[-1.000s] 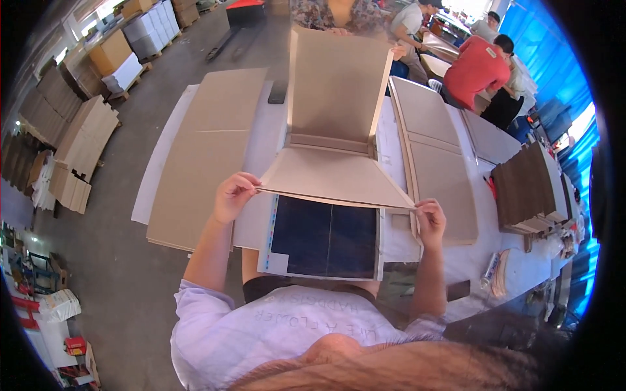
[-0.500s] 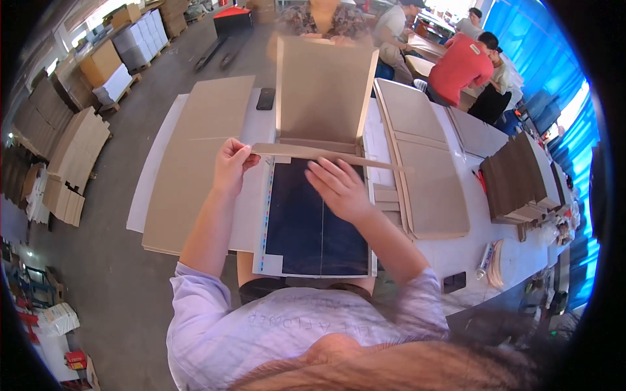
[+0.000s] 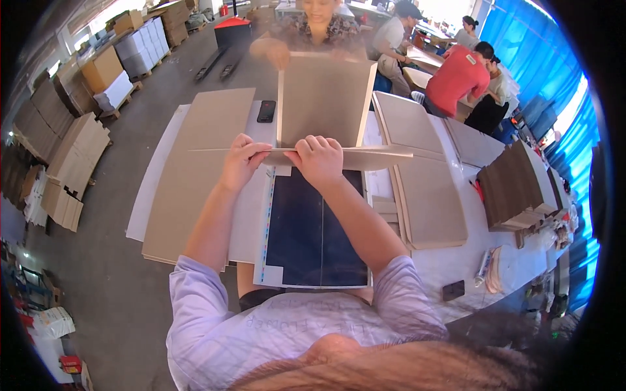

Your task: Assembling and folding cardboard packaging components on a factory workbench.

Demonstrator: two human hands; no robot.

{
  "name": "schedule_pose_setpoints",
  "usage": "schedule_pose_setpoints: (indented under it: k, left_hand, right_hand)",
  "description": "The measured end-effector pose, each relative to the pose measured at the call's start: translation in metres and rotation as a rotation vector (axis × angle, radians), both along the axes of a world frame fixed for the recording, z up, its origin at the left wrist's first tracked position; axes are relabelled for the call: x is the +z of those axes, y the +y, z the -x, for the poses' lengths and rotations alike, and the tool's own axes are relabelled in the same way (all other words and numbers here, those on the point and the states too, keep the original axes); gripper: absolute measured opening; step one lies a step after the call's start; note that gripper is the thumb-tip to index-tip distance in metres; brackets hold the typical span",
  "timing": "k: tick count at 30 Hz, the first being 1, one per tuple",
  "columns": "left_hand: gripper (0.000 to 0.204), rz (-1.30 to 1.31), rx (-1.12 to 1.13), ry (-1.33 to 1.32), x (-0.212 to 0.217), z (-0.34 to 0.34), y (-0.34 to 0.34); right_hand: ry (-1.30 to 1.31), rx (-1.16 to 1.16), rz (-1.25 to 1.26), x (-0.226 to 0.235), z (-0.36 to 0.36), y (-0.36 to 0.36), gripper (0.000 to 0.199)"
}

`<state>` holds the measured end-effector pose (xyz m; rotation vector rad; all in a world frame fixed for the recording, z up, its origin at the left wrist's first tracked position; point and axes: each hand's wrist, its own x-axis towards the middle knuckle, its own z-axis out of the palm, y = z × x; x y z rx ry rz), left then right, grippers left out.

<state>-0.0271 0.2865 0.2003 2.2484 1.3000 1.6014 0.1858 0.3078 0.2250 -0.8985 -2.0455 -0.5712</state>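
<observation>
A long, narrow cardboard strip (image 3: pixel 372 158) spans crosswise in front of me, above the far end of a dark blue printed sheet (image 3: pixel 300 221) with a white border. My left hand (image 3: pixel 242 163) pinches the strip left of its middle, thumb against fingers. Close beside it, my right hand (image 3: pixel 319 161) is wrapped over the strip, fingers on top. Behind the strip, a tan cardboard panel (image 3: pixel 327 98) with raised pale edges stands tilted up. A co-worker's hand (image 3: pixel 279 57) is at its upper left corner; the co-worker's other hand is blurred.
Flat cardboard sheets (image 3: pixel 189 195) lie at left on the white table, more cardboard sheets (image 3: pixel 430 202) at right. A dark handheld device (image 3: pixel 266 111) lies behind the left sheets, a phone (image 3: pixel 453 290) near the front right. Stacked brown boards (image 3: pixel 515 186) stand far right, beside a tube (image 3: pixel 483 267).
My right hand has gone from fingers laid along the strip to gripping it, farther left. The strip looks turned more on edge. The co-worker's hand has shifted to the panel's left corner.
</observation>
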Motion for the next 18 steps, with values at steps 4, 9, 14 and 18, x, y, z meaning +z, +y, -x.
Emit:
schedule_pose_setpoints:
  k: [4,9,14,18]
  left_hand:
    - [0.014,0.19,0.001,-0.089,0.009,0.002,0.003]
    - [0.018,-0.324,0.447,0.164,0.036,-0.023,-0.004]
    - [0.022,-0.213,0.234,0.53,0.03,-0.02,0.004]
    - [0.021,-0.075,0.304,0.56,0.027,-0.019,0.012]
  right_hand:
    - [0.023,-0.014,-0.038,0.003,0.0,0.002,0.029]
    - [0.016,-0.031,-0.023,0.002,-0.004,0.001,0.028]
    - [0.01,0.061,-0.065,0.005,-0.02,-0.005,0.025]
    - [-0.001,-0.036,-0.22,-0.014,-0.077,0.002,0.041]
